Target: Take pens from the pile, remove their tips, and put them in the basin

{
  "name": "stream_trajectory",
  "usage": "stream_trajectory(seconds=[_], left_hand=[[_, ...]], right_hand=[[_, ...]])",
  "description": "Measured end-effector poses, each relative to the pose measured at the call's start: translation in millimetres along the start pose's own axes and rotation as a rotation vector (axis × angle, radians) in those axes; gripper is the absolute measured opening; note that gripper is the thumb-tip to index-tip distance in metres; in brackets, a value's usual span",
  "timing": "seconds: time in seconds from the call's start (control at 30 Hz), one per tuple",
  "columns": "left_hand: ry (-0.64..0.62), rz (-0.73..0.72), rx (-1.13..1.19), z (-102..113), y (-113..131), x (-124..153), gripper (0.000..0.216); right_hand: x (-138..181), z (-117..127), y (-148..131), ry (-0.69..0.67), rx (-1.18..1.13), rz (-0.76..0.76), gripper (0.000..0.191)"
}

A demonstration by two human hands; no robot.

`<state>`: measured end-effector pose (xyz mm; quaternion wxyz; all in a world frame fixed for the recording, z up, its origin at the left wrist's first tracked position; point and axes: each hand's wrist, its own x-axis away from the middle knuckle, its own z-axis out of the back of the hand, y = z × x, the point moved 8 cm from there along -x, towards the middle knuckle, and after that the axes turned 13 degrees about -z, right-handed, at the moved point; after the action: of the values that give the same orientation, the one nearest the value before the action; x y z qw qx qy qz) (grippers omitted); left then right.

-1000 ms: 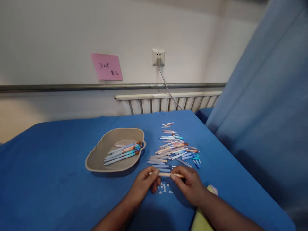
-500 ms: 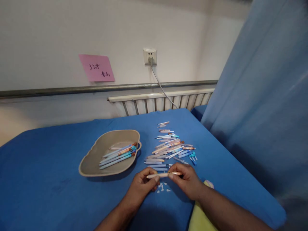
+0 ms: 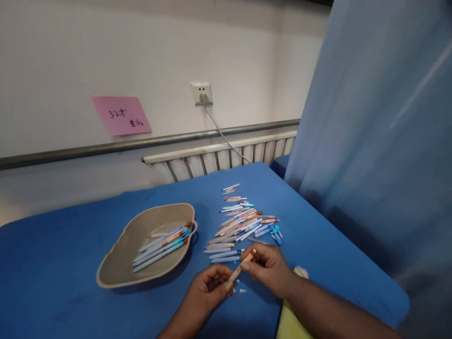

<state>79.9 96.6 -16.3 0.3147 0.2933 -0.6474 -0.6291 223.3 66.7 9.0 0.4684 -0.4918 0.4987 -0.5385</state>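
Between my two hands is a pale pen with an orange-brown upper end, tilted up to the right. My left hand pinches its lower end, and my right hand grips it near the orange end. Just beyond my hands lie pen barrels and thin refills in a loose pile, blue, beige and white. A few small white pieces lie on the blue cloth under my hands, partly hidden by them. To the left, a beige tray holds several pens with blue, orange and brown ends.
The blue cloth covers the table. Something yellow lies by my right forearm. A blue curtain hangs at the right. Behind are a white rail, a plugged-in socket and a pink note.
The pen in my hands has gone from nearly level to tilted, its orange end now raised at the right. The view has shifted a little, so the tray sits lower and further left.
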Motion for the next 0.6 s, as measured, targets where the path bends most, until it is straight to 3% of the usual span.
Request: stream_trajectory(seconds=[0.23,0.37,0.6], left_hand=[[-0.004,-0.039,0.000,3.0,-11.9,-0.6,0.027],[0.023,-0.114,-0.038,3.4,-6.9,-2.7,0.027],[-0.038,-0.123,-0.095,-10.8,4.1,1.7,0.027]], right_hand=[[8.8,-3.6,-21.1,-0.006,0.178,0.154,0.006],[14.7,-7.8,-27.5,-0.008,0.252,0.212,0.001],[14.5,-17.3,-13.7,-0.089,0.231,0.200,0.007]])
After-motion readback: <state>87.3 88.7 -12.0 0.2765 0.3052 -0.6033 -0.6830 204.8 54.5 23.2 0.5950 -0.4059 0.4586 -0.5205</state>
